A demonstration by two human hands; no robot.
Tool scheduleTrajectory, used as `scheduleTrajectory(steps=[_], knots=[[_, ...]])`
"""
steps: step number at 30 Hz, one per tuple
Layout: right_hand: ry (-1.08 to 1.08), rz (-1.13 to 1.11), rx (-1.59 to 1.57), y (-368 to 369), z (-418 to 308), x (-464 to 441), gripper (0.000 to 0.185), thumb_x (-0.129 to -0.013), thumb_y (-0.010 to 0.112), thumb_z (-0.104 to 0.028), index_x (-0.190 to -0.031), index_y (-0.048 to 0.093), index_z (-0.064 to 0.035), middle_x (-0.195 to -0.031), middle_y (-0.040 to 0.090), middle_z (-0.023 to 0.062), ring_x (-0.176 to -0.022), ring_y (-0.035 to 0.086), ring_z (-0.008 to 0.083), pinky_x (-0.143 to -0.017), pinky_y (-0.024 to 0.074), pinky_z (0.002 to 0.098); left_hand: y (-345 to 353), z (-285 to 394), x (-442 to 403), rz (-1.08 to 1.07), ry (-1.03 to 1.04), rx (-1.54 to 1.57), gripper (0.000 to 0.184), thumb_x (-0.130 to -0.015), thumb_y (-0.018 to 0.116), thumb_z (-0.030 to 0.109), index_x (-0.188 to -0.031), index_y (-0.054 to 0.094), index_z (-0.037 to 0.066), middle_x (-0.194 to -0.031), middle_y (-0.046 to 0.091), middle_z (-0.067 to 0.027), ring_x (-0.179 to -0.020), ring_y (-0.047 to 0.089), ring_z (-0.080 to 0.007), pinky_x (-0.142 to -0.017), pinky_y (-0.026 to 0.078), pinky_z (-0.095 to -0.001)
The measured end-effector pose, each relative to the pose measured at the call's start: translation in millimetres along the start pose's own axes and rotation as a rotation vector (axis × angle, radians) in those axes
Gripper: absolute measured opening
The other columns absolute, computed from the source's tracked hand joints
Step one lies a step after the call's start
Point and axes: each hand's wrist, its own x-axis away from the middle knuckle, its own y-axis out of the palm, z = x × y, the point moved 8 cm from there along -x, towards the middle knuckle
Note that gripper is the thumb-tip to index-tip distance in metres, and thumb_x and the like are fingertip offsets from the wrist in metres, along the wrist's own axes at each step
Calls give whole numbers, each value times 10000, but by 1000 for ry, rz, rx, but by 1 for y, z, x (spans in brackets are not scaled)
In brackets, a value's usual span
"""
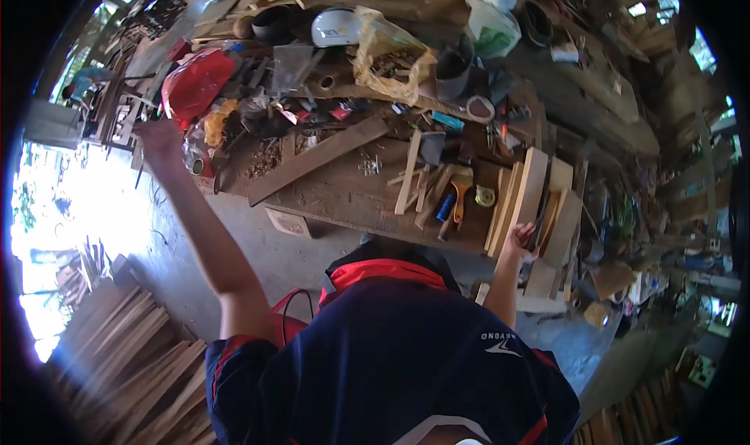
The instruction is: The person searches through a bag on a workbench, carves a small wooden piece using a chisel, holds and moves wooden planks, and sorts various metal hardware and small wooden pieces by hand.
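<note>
My left hand [162,142] is stretched out to the far left, beside a red plastic bag [195,84] at the bench's end. Its fingers look closed, and what they hold, if anything, is too blurred to name. My right hand [519,240] is at the near right edge of the bench, next to a stack of wooden boards [530,185]. Its fingers are loosely bent and apart, with nothing visible in them. Left of the boards lie a paintbrush [461,189], a blue cylinder [445,207] and a tape measure [485,196].
The workbench [336,203] carries a long plank [316,160], wood shavings [266,160] and small wood pieces. Behind are a white helmet [336,28] and a yellowish plastic bag [391,58]. Stacked lumber [133,359] lies on the floor at lower left.
</note>
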Motion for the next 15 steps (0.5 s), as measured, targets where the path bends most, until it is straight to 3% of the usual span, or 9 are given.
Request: scheduleTrajectory(steps=[2, 4, 5, 10, 11, 13, 14, 15], knots=[[24, 55, -23, -5, 3, -3, 598, -742, 482, -513, -973, 605, 24, -997, 644, 156, -877, 625, 304, -702, 471, 440, 40, 78, -49, -226, 181, -260, 67, -825, 635, 137, -799, 618, 78, -710, 599, -37, -692, 527, -178, -739, 397, -359], [-2, 187, 134, -14, -2, -6, 581, -746, 506, -523, -983, 610, -3, -999, 644, 149, -879, 625, 300, -694, 481, 439, 17, 152, -124, -172, -100, -12, 182, -862, 592, 164, -702, 554, 86, -629, 518, -35, -637, 492, -182, -685, 394, -362], [29, 205, 184, -20, -6, -19, 544, -742, 529, -516, -952, 621, -23, -920, 655, 138, -855, 632, 298, -662, 489, 429, 13, 153, -135, -174, -86, -6, 182, -862, 592, 164, -702, 554, 86, -629, 518, -35, -637, 492, -182, -685, 394, -362], [93, 167, 367, -25, -17, -30, 444, -783, 508, -468, -822, 612, -37, -749, 645, 134, -763, 637, 300, -596, 492, 423, 15, 185, -137, 2, 319, -714, 167, -894, 552, 193, -801, 556, 54, -678, 520, -57, -679, 528, -176, -630, 455, -286], [93, 175, 356, -30, -25, -36, 445, -801, 486, -466, -827, 604, -39, -769, 647, 138, -768, 635, 303, -596, 495, 428, 40, 162, -105, -103, 289, -814, 169, -891, 572, 196, -877, 562, 27, -743, 555, -63, -756, 563, -175, -684, 487, -294], [86, 267, 323, -33, -27, -34, 454, -837, 440, -465, -868, 596, -39, -816, 650, 140, -778, 633, 311, -598, 501, 441, 44, 116, -81, -63, 69, -288, 134, -889, 582, 122, -929, 561, -4, -859, 589, -93, -831, 583, -178, -699, 503, -277], [73, 354, 304, -30, -30, -22, 464, -855, 416, -464, -903, 596, -39, -842, 651, 138, -782, 632, 316, -601, 505, 449, 21, 126, -108, -97, -20, -341, 107, -869, 598, 68, -922, 557, -16, -863, 598, -106, -815, 593, -185, -733, 520, -278], [75, 363, 334, -29, -32, -18, 453, -866, 411, -448, -933, 594, -39, -865, 651, 133, -789, 632, 317, -602, 509, 450, 34, 112, -77, 128, 155, -438, 108, -845, 609, 20, -928, 565, -34, -870, 613, -123, -801, 609, -192, -775, 533, -305]])
